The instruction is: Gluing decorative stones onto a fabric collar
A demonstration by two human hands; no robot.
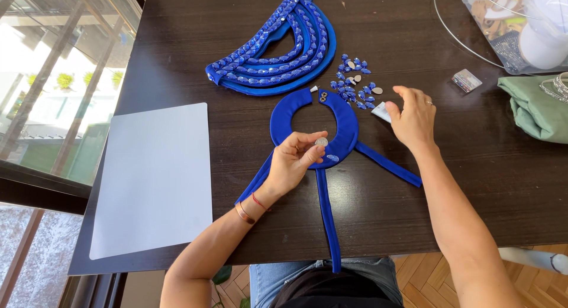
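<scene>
One gem [321,142] is pinched in the left hand [294,161] over the blue collar [345,126] mid-table; only one's glued so far, loads left. A small packet [381,111] is gripped by the right hand [413,118].

Dark table [473,184] — white sheet [157,178]; blue collar [346,127]; gems [352,83].

A fabric ring [343,121] lies mid-table [449,184], its straps [329,219] trailing toward the near edge. The left hand [294,162] rests on the ring's near-left side, pinching a gem [321,142]. Behind the ring lies a beaded collar piece [278,50]; right of it, loose gems [354,83] — the right hand [413,117] just beside them. A flat sheet [155,178] lies far left.
</scene>
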